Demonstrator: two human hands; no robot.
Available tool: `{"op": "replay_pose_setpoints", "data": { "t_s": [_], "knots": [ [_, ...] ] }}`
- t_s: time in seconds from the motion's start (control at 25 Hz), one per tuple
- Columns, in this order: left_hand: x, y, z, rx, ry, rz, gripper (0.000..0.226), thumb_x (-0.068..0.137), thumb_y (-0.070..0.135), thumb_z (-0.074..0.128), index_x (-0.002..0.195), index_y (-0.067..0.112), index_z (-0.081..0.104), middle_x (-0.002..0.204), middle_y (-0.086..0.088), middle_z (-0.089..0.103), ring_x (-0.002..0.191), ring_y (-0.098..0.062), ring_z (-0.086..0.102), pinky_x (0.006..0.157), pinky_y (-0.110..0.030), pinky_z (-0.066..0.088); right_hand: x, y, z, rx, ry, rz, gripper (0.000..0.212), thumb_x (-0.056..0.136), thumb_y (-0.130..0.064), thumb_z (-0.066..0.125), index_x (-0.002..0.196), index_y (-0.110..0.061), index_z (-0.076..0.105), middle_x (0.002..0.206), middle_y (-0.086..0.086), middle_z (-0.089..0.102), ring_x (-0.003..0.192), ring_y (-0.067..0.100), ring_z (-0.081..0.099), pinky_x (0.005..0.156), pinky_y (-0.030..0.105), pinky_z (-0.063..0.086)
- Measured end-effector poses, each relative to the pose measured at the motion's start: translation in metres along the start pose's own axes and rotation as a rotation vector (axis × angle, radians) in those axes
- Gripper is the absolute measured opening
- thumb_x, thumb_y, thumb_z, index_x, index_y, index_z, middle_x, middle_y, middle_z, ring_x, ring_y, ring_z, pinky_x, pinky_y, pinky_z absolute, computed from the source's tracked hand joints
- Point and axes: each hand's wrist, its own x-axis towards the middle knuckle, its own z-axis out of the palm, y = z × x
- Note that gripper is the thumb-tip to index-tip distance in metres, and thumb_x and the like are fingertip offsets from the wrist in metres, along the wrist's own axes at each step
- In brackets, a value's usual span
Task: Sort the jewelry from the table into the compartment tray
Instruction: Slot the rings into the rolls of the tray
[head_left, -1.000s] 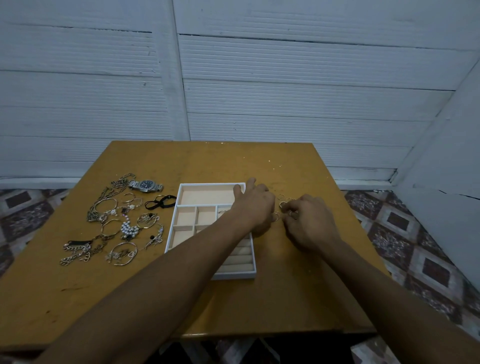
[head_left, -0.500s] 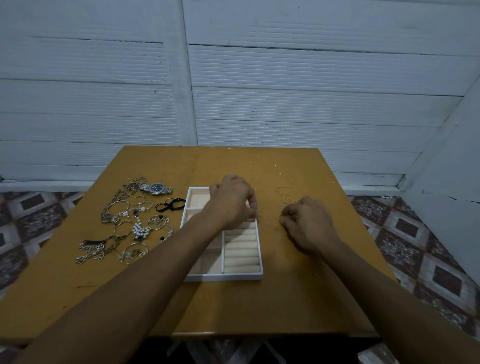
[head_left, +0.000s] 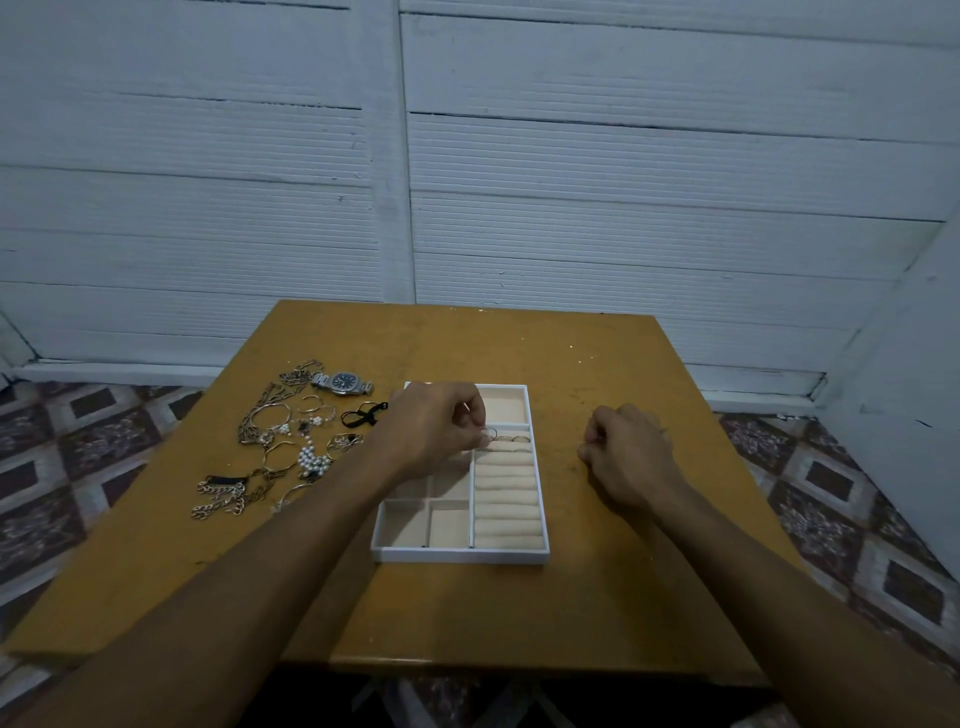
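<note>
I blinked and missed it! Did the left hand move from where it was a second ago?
Yes. The left hand moved leftward, off the tray's right edge, and is now over the tray at the top ring rolls, pinching a ring.

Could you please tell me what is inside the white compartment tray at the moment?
A few thin rings sit at the far end of the compartment tray roll section. The other visible compartments look empty; the left hand covers the far-left ones.

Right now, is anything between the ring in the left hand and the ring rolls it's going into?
Nothing visible. The left hand pinches a ring right at the far row of the tray's ring rolls, beside rings already seated.
</note>
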Motion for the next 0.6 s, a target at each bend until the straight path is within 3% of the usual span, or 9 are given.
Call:
{"op": "replay_pose_setpoints", "data": {
  "t_s": [0.2,0.36,0.48,0.6],
  "knots": [
    [-0.005,-0.002,0.000,-0.009,-0.015,0.024,0.011,0.078,0.029,0.078,0.085,0.021,0.073,0.081,0.008,0.071,0.078,-0.005,0.063,0.079,-0.035,0.053,-0.008,-0.002,-0.001,0.024,0.024,-0.028,0.007,0.092,-0.026,0.057,0.086,-0.027,0.054,0.086,-0.007,0.061,0.094,0.018,0.050,0.087,0.039,0.034],
    [-0.009,-0.002,-0.001,-0.010,-0.036,0.007,0.011,0.077,0.028,0.078,0.086,0.021,0.076,0.082,0.006,0.073,0.080,-0.009,0.064,0.077,-0.035,0.051,-0.010,-0.004,-0.003,0.039,0.012,-0.056,0.009,0.092,-0.021,0.057,0.085,-0.026,0.059,0.082,-0.008,0.064,0.087,0.015,0.056,0.092,0.040,0.042],
    [-0.010,-0.002,-0.002,0.024,-0.049,0.014,0.011,0.082,0.026,0.073,0.090,0.020,0.077,0.087,0.005,0.074,0.085,-0.010,0.064,0.083,-0.034,0.050,-0.011,-0.008,-0.005,0.088,0.000,-0.075,0.010,0.091,-0.017,0.058,0.085,-0.023,0.062,0.081,-0.007,0.065,0.079,0.012,0.058,0.079,0.041,0.054],
    [-0.012,-0.002,0.000,0.070,-0.050,-0.006,0.012,0.084,0.029,0.070,0.094,0.023,0.076,0.091,0.006,0.073,0.090,-0.010,0.062,0.087,-0.035,0.048,-0.013,-0.014,-0.005,0.143,0.018,-0.094,0.011,0.090,-0.016,0.058,0.084,-0.024,0.063,0.082,-0.007,0.065,0.075,0.009,0.057,0.071,0.037,0.056]
  ]
}}
